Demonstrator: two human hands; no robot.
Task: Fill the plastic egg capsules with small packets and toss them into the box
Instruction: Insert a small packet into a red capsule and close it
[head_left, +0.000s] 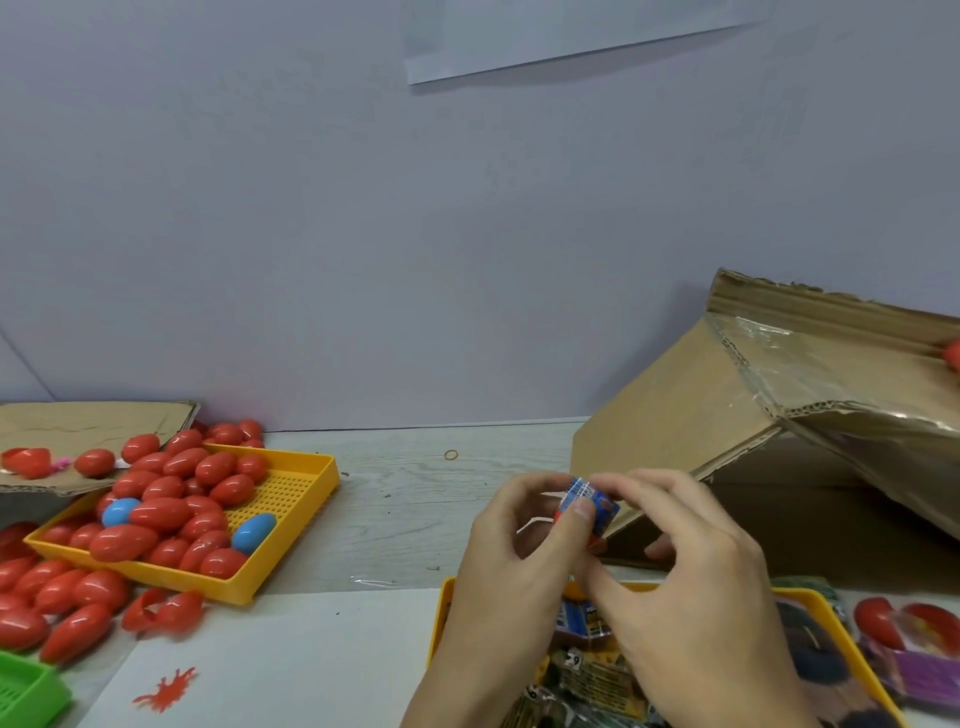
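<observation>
Both hands, left hand (511, 540) and right hand (691, 566), are pinching a small blue shiny packet (592, 501), folding it; next it probably needs a red plastic egg capsule (156, 514).

Table (415, 499) with trays (291, 530), box (675, 415)

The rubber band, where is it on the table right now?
In the head view the rubber band lies alone on the bare table near the wall, between the yellow tray of eggs on the left and the cardboard box on the right.
</observation>
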